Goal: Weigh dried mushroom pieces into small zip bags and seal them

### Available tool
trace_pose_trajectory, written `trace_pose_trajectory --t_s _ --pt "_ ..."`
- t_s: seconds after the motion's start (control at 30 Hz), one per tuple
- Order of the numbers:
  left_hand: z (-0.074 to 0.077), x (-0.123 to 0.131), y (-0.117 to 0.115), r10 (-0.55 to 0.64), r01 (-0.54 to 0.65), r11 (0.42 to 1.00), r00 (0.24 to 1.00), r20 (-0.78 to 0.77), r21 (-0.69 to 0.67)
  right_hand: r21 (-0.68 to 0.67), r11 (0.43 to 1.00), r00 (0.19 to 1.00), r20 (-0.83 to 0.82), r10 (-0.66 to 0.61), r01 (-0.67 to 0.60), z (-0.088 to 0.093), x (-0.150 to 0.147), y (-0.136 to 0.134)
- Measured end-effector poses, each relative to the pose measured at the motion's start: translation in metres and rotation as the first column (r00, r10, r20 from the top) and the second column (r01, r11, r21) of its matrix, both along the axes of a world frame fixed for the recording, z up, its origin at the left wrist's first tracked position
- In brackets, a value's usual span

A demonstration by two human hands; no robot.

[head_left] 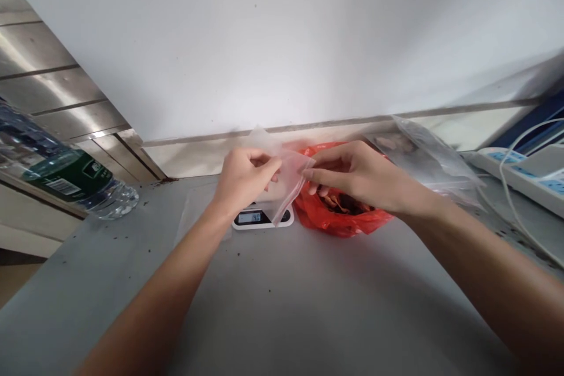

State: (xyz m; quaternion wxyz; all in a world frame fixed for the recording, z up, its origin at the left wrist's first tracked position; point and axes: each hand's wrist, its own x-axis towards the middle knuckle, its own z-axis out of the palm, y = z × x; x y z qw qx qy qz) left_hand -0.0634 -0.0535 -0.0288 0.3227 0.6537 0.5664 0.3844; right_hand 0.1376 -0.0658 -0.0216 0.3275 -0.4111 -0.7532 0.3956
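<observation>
A clear zip-lock bag (287,171) with a pinkish seal strip is stretched between my two hands. My left hand (247,175) is closed, pinching the bag's left side. With thumb and fingers, my right hand (348,173) grips its upper right edge by the strip. Below the bag stands a small white digital scale (285,218), partly covered, its display lit and seeming to read 40 or 4.0. Under my right hand sits an open red plastic bag (348,224) holding brown dried pieces (341,202). Another clear bag (194,211) lies flat left of the scale.
At the left stands a large water bottle (73,173) with a green label. A larger clear plastic bag (434,158) lies behind the right arm. A white power strip (529,173) with a cable is at the far right. The wall (264,59) closes off the back of the grey tabletop (273,317).
</observation>
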Motion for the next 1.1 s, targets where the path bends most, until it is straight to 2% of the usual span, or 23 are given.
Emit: trace_pose_trajectory --t_s 0.07,0.17,0.33,0.47,0.63,0.77,0.8,0.87,0.93,1.0,1.03,1.1 --pt "0.000 -0.003 -0.001 -0.011 0.011 1.000 1.000 -0.001 0.020 -0.046 0.999 0.999 -0.039 -0.005 0.003 -0.001 0.001 0.001" --pt "0.003 -0.009 -0.003 -0.128 0.128 0.992 0.991 -0.026 0.019 -0.143 0.989 0.991 -0.121 -0.063 0.046 -0.005 0.002 0.005" --pt "0.009 -0.015 -0.009 -0.270 0.284 0.959 0.927 -0.261 0.018 -0.261 0.964 0.969 -0.218 -0.112 0.053 -0.011 -0.003 0.009" --pt "0.011 -0.017 -0.013 -0.372 0.395 0.919 0.876 -0.307 0.015 -0.256 0.966 0.960 -0.256 -0.111 0.043 -0.011 -0.008 0.010" --pt "0.014 -0.016 -0.016 -0.393 0.420 0.907 0.873 -0.289 0.036 -0.220 0.975 0.956 -0.281 -0.079 0.016 -0.009 -0.011 0.009" --pt "0.015 -0.014 -0.017 -0.351 0.384 0.923 0.872 -0.341 0.031 -0.087 0.996 0.983 -0.184 -0.008 -0.008 -0.010 -0.007 0.010" --pt "0.014 -0.014 -0.016 -0.292 0.332 0.941 0.890 -0.351 0.058 -0.032 0.999 0.994 -0.113 -0.010 0.006 -0.010 -0.005 0.011" --pt "0.013 -0.014 -0.015 -0.129 0.198 0.965 0.928 -0.350 0.169 0.129 0.988 0.995 0.035 -0.095 0.090 -0.013 -0.002 0.013" --pt "0.011 -0.013 -0.014 0.001 0.112 0.944 0.938 -0.346 0.309 0.335 0.929 0.974 0.103 -0.203 0.159 -0.015 -0.001 0.014" --pt "0.009 -0.010 -0.015 0.013 0.141 0.909 0.931 -0.364 0.392 0.472 0.875 0.979 0.105 -0.173 0.104 -0.017 -0.003 0.013" --pt "0.008 -0.007 -0.017 -0.009 0.175 0.893 0.928 -0.373 0.415 0.493 0.869 0.988 0.111 -0.106 0.038 -0.018 -0.005 0.012" --pt "0.006 -0.001 -0.020 -0.049 0.232 0.857 0.926 -0.375 0.460 0.445 0.894 0.996 0.092 0.004 -0.045 -0.018 -0.011 0.009"
